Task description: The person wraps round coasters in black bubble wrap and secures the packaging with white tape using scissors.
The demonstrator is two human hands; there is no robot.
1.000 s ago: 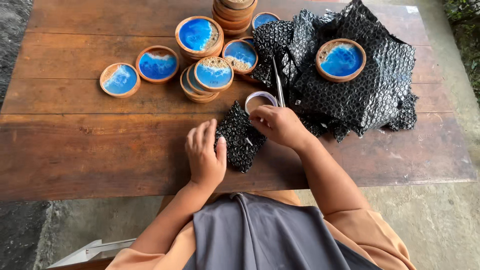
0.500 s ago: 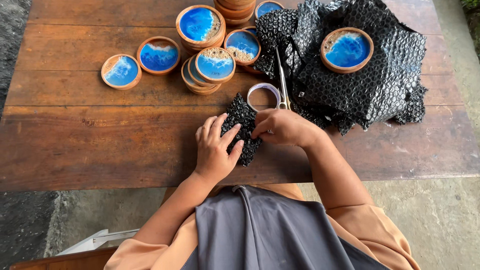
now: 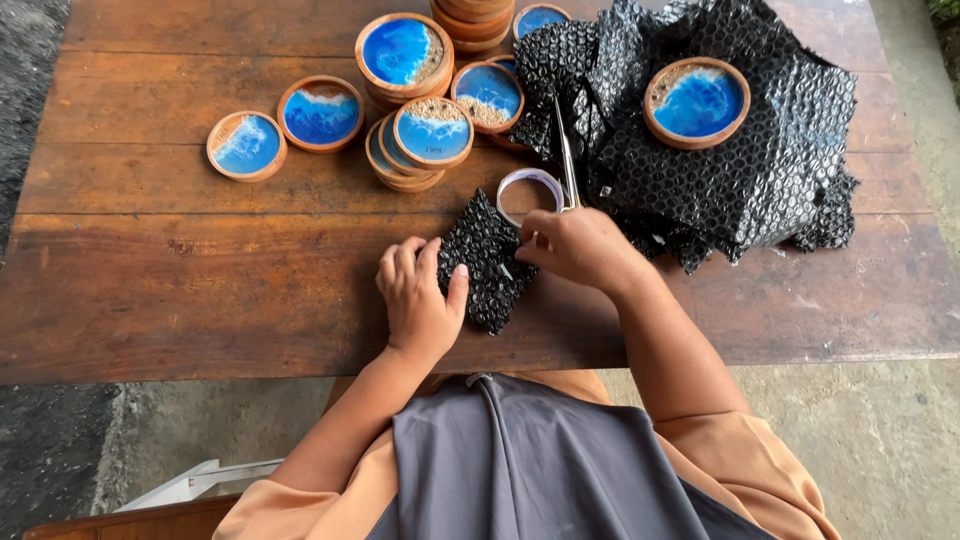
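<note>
the black bubble-wrap bundle (image 3: pixel 487 262) lay on the worktop (image 3: pixel 180 290) between both hands, its long axis tilted up toward the right. the left hand (image 3: pixel 418 300) pressed its left edge, grip clenched on the wrap; the right hand (image 3: pixel 580 248) pinched its upper right corner. just beyond sat a white tape roll (image 3: pixel 530 190) and scissors (image 3: pixel 567 155); round blue-and-wood coasters (image 3: pixel 432 132) lay farther left, loose black wrap (image 3: pixel 740 170) right.

wrapped bundle (image 3: pixel 487 262) on table (image 3: pixel 180 290) | tape roll (image 3: pixel 530 190) behind it | coasters (image 3: pixel 400 110) behind-left | wrap pile (image 3: pixel 760 170) behind-right
</note>
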